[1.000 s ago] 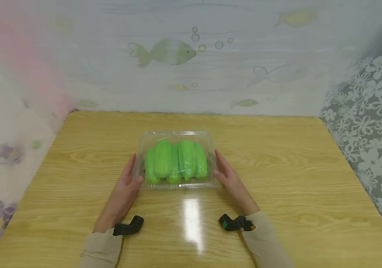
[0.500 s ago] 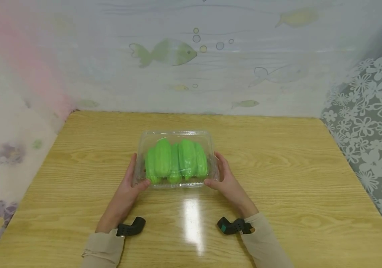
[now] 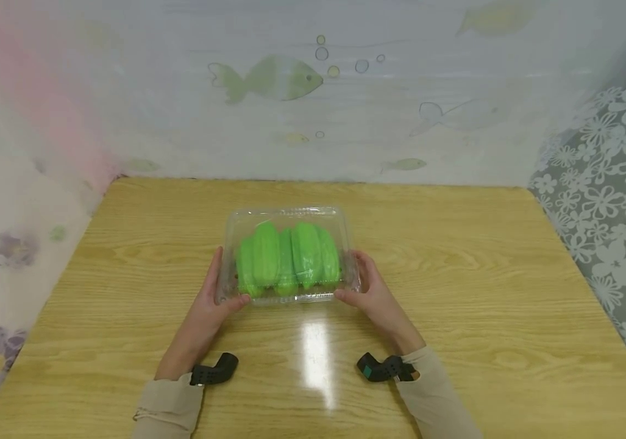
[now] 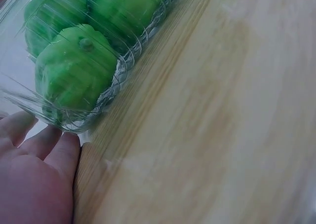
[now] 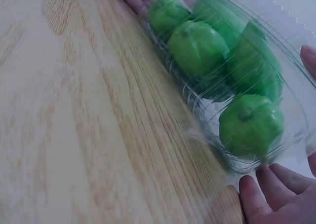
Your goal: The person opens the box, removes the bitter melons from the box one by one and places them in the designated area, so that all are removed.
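Note:
A clear plastic clamshell box (image 3: 291, 214) stands in the middle of the head view, with several long, ridged green fruits or vegetables (image 3: 307, 253) side by side in it; I cannot tell their exact kind. My left hand (image 3: 208, 314) grips the box's left side, its thumb on the near edge. On the opposite side my right hand (image 3: 381, 305) holds it in the same way. Both wrist views show fingertips at the box's lower corners, the left hand's fingers (image 4: 66, 152) and the right hand's fingers (image 5: 271, 184). Other fingers are partly hidden behind the box.
The box is over a wood-grain table (image 3: 483, 292). Behind the table rises a wall (image 3: 170, 122) painted with fish, and a flower-patterned panel (image 3: 614, 256) borders its right side. A black wrist camera (image 3: 216, 369) sits on each forearm.
Both thumbs have moved from the box's sides inward onto its near edge. The whole scene has shifted up slightly in the head view.

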### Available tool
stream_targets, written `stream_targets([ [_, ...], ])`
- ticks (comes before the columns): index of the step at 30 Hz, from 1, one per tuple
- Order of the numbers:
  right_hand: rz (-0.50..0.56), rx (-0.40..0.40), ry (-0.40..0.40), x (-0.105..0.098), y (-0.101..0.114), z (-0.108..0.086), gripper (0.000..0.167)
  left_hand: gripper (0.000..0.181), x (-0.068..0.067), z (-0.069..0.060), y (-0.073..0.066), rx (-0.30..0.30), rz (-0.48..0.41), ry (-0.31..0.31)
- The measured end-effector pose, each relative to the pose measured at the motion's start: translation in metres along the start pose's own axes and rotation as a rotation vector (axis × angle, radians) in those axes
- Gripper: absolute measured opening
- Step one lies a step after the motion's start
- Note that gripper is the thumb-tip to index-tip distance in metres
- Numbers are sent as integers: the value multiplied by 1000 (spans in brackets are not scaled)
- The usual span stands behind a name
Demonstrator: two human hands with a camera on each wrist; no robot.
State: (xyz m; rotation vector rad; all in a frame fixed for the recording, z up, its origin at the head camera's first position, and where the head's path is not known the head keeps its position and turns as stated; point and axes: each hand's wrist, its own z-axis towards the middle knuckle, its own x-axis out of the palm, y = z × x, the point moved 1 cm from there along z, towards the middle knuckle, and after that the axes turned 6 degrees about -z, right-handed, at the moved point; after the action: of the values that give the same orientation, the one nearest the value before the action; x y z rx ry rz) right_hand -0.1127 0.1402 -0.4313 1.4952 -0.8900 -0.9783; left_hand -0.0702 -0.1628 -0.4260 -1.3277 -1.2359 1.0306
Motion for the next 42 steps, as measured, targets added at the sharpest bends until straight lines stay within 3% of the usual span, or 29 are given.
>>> stream_targets([
  [12, 21, 5, -2, -1, 1, -10, 71, 93, 9, -15, -5, -2, -4, -41],
  [17, 56, -13, 25, -5, 0, -20, 64, 93, 18, -27, -5, -13, 6, -69],
  [27, 56, 46, 32, -8, 13, -42, 55, 92, 40, -56, -17, -23, 31, -120],
  [33, 60, 68, 2, -6, 21, -45, 49, 92, 39, -54, -11, -21, 29, -142],
  [42, 71, 27, -45, -4, 5, -43, 43, 87, 47, -61, -27, -25, 77, -153],
])
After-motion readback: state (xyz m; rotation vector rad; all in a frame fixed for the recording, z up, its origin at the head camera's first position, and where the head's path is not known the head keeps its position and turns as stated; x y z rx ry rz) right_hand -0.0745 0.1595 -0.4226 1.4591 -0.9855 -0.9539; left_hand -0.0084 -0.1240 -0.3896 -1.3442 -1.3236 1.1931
